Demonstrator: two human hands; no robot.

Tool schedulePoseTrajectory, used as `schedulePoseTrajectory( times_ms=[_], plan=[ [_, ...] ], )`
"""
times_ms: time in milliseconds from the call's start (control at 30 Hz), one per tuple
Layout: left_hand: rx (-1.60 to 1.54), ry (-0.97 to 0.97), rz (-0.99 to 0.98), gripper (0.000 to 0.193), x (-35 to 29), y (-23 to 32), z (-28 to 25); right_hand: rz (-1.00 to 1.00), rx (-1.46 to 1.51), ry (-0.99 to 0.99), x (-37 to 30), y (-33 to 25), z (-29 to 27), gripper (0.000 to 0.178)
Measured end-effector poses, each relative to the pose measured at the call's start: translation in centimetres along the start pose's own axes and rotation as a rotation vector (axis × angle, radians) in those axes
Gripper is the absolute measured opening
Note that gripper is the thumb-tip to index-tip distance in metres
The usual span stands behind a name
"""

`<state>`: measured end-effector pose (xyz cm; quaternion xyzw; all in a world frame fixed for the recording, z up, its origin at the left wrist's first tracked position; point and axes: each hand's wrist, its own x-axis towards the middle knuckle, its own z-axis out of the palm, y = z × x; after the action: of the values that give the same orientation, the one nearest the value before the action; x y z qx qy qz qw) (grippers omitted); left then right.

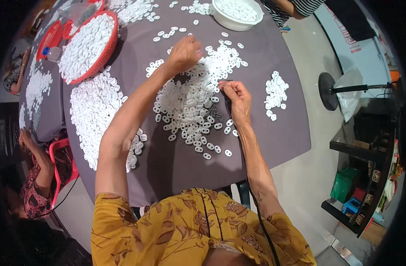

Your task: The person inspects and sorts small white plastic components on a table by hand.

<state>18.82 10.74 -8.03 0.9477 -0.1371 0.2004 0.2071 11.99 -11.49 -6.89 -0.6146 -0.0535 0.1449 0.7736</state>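
A loose pile of small white oval plastic pieces with dark holes (pixel 187 99) lies on the grey-brown tablecloth in front of me. My left hand (pixel 184 54) is over the far edge of this pile, its fingers curled in; whatever they hold is hidden. At the pile's right side, my right hand (pixel 237 98) has thumb and forefinger pinched together beside the white pieces. What sits in that pinch is too small to name. Between the right hand and the near part of the pile lies a little heap of thin dark bits (pixel 216 115).
A red basket (pixel 110 44) heaped with white pieces stands far left, above a broad spread (pixel 94 113) of more. A white bowl (pixel 238 26) is at the back, near another person's striped sleeve (pixel 309 5). A smaller group (pixel 276 93) lies right. Other people sit left.
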Motion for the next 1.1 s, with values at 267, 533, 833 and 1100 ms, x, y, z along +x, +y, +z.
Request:
schedulePoseTrajectory(
  times_ms=[267, 533, 833, 1100],
  plan=[
    [-0.143, -0.196, -0.013, 0.010, -4.4, 4.4, -4.3, 0.030, -0.071, 0.020, -0.1, -0.3, -0.2, 0.010],
    [-0.180, -0.090, 0.102, 0.022, 0.3, 6.3, -3.0, -0.015, -0.037, -0.002, 0.1, 0.2, -0.2, 0.009],
    [0.100, -0.192, 0.034, 0.028, 4.3, 4.7, 2.1, -0.011, -0.035, 0.005, 0.0, -0.1, 0.1, 0.011],
    [-0.063, -0.010, -0.043, 0.034, 1.3, -1.1, -3.0, 0.025, -0.057, 0.055, 0.1, 0.1, -0.4, 0.010]
  ],
)
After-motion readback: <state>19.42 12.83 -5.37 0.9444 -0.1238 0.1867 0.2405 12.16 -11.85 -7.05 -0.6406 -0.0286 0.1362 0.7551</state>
